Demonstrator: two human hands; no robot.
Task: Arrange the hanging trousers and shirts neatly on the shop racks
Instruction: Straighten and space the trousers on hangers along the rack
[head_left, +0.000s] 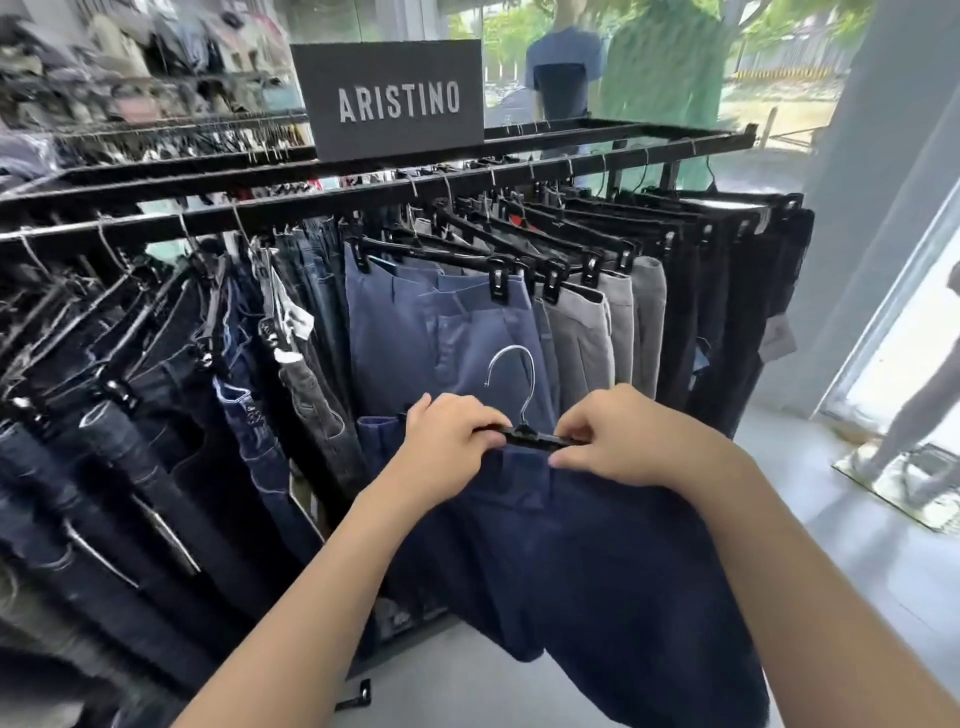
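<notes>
- The navy trousers (597, 545) are sitting in the lower centre of the frame, off the rack. They are clipped to a black hanger (530, 435) whose bar is running left to right between the hands.
- The left hand (447, 441) is gripping the bar's left part with curled fingers. The right hand (623, 441) is pinching bar and waistband just right of the hook (511, 364). Both are equally near.
- The rail (311, 200) is lying above and beyond the hands, slanting from middle left to upper right. The silver hook is pointing up towards it, in front of the hung blue trousers (441, 322).
- The cloth is looking dark and soft, its legs draping towards the lower right, so the lift is probably needing both hands.
</notes>
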